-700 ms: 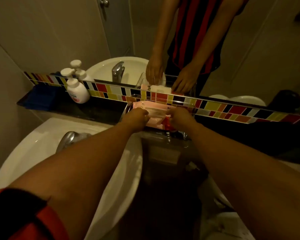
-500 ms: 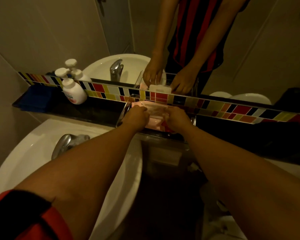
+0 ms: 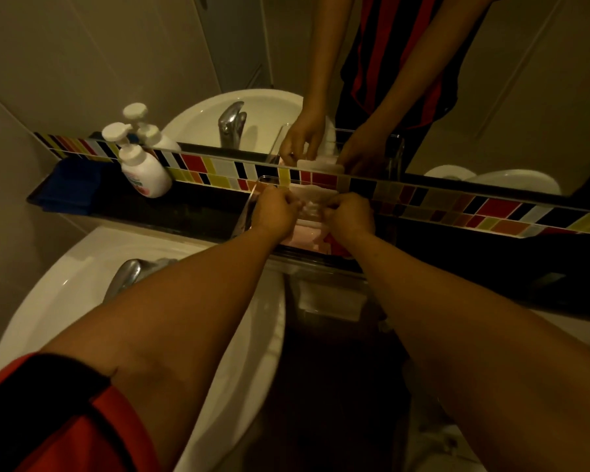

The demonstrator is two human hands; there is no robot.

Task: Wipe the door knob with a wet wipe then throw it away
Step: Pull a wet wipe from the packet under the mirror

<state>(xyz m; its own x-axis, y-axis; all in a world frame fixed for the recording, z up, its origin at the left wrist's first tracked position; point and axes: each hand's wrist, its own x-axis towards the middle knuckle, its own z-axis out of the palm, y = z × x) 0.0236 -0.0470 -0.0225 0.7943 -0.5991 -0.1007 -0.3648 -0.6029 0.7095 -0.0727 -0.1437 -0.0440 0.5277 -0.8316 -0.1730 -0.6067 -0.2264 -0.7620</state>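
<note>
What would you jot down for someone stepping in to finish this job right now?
Left hand: on the left side of the pink pack of wipes, apparently steadying it.
Right hand: fingers pinched at the top of the pack, where the flap looks lifted; whether a wipe is gripped cannot be told.
The pack sits in a clear holder on the dark shelf behind the sink.
Done: pack reached and apparently opened.
Left: pull out a wipe, wipe the door knob, throw the wipe away. Neither a door knob nor a bin can be made out here.
</note>
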